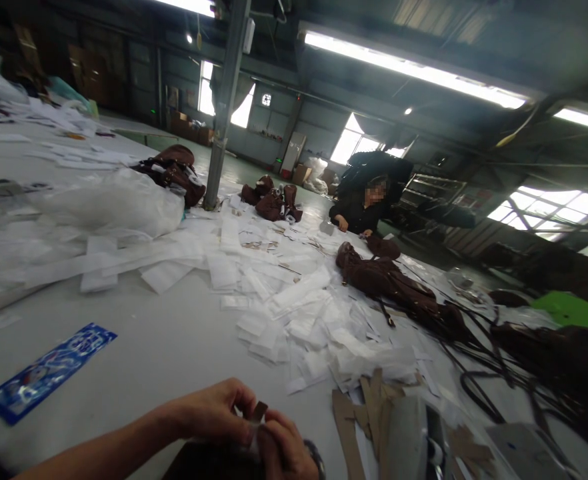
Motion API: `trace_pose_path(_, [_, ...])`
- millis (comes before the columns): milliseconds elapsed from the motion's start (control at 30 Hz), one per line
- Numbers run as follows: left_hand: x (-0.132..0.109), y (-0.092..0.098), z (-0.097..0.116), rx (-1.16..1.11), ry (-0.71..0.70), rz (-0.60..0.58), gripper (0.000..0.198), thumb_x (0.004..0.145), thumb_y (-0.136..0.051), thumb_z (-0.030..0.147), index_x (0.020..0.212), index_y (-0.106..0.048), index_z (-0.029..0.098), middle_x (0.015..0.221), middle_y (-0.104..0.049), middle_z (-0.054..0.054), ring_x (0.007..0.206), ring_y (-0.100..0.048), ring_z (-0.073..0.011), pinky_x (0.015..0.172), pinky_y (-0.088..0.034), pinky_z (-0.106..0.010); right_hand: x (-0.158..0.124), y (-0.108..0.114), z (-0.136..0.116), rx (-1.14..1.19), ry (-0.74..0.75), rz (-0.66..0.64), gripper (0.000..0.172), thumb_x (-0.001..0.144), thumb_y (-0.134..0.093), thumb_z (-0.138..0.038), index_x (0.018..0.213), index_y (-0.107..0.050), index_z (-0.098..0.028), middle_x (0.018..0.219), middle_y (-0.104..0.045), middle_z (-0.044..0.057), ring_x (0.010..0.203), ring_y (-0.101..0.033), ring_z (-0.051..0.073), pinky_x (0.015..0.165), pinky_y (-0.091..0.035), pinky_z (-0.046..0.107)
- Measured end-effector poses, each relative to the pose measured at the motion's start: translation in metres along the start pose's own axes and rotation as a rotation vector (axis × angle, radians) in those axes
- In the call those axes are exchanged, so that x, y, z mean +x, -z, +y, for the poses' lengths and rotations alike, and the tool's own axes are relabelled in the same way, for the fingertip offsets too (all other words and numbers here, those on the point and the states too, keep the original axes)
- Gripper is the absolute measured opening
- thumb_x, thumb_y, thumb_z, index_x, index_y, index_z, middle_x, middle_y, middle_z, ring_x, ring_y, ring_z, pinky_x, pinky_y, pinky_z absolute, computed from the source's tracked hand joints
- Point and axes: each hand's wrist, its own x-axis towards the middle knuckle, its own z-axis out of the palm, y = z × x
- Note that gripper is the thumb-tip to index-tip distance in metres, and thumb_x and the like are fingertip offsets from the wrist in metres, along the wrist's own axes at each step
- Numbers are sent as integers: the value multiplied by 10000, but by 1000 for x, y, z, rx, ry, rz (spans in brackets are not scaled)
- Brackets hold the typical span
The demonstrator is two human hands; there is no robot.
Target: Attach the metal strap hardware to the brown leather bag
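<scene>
At the near edge of the table my left hand [217, 412] and my right hand [290, 448] meet, with fingers pinched together. Between them a short brown strip [259, 411] sticks up, with something whitish just below it that is too blurred to name. Under the hands lies a dark brown item [209, 461], mostly cut off by the frame's lower edge; it may be part of a bag, but I cannot tell. A dark band circles my right wrist.
A blue printed packet [49, 373] lies at left. White paper or foam pieces [304, 307] cover the middle. Brown-grey strips [347, 427] and a grey device [411, 433] sit at right. Brown bags [389, 277] lie beyond; across the table is a co-worker [361, 210]. A post [227, 100] rises behind.
</scene>
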Motion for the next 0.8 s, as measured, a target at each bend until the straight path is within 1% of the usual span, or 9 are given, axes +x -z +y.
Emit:
trace_pose_path(100, [-1, 0, -1, 15, 28, -20, 186, 622, -685, 198, 801, -667, 152, 539, -549, 67, 405, -385, -58, 356, -258, -154, 1, 0, -1, 64, -188, -127, 251, 851, -571, -420, 776, -733, -244, 716, -730, 9, 651, -685, 176, 628, -542, 208])
trace_pose_path(233, [-2, 1, -2, -11, -17, -168, 210, 686, -639, 229, 879, -678, 157, 615, -562, 50, 436, -422, -64, 378, -308, -156, 4, 3, 1, 73, -351, -212, 259, 793, -628, -459, 738, -723, -225, 645, -713, -1, 611, -669, 183, 598, -523, 220])
trace_pose_path(333, [-2, -4, 0, -1, -43, -104, 184, 705, -632, 248, 853, -677, 147, 597, -539, 52, 439, -411, -63, 392, -305, -160, 4, 3, 7, 57, -417, -174, 272, 779, -651, -483, 778, -685, -213, 606, -698, -5, 575, -663, 183, 547, -513, 222])
trace_pose_path(367, [-1, -6, 1, 7, -38, -62, 179, 705, -638, 263, 835, -672, 144, 576, -527, 56, 429, -400, -63, 383, -286, -163, 3, 2, 10, 32, -396, -155, 262, 790, -646, -478, 794, -672, -218, 603, -694, -8, 558, -658, 180, 531, -511, 223])
trace_pose_path(433, [0, -9, 4, 12, -28, 0, 174, 697, -643, 283, 793, -660, 140, 552, -515, 59, 414, -383, -63, 372, -255, -170, -4, 2, 16, -52, -232, -127, 232, 846, -595, -451, 856, -675, -233, 693, -718, 17, 618, -680, 192, 586, -537, 243])
trace_pose_path(500, [1, -12, 6, 0, -30, 27, 166, 687, -639, 281, 765, -653, 135, 565, -522, 53, 421, -378, -62, 375, -250, -173, -12, 2, 24, -162, 10, -115, 239, 905, -522, -405, 973, -695, -253, 892, -731, 65, 803, -702, 223, 730, -557, 288])
trace_pose_path(567, [2, -13, 7, -13, -33, 36, 153, 673, -629, 257, 757, -650, 131, 590, -538, 42, 445, -388, -65, 390, -268, -172, -19, 3, 30, -242, 183, -124, 285, 938, -472, -359, 1134, -658, -268, 1054, -696, 96, 955, -677, 246, 839, -544, 334])
trace_pose_path(700, [4, -13, 4, -20, -26, 54, 140, 667, -605, 260, 735, -620, 139, 581, -525, 40, 453, -388, -73, 403, -302, -178, -20, 4, 35, -280, 255, -206, 356, 966, -395, -305, 1284, -553, -278, 1058, -658, 101, 932, -674, 227, 785, -571, 316])
trace_pose_path(800, [9, -13, -2, -10, -20, 134, 210, 740, -507, 358, 633, -510, 177, 518, -418, 64, 415, -323, -77, 360, -265, -188, -16, 3, 34, -302, 271, -227, 363, 970, -377, -320, 1287, -550, -277, 1016, -657, 97, 879, -684, 220, 735, -582, 292])
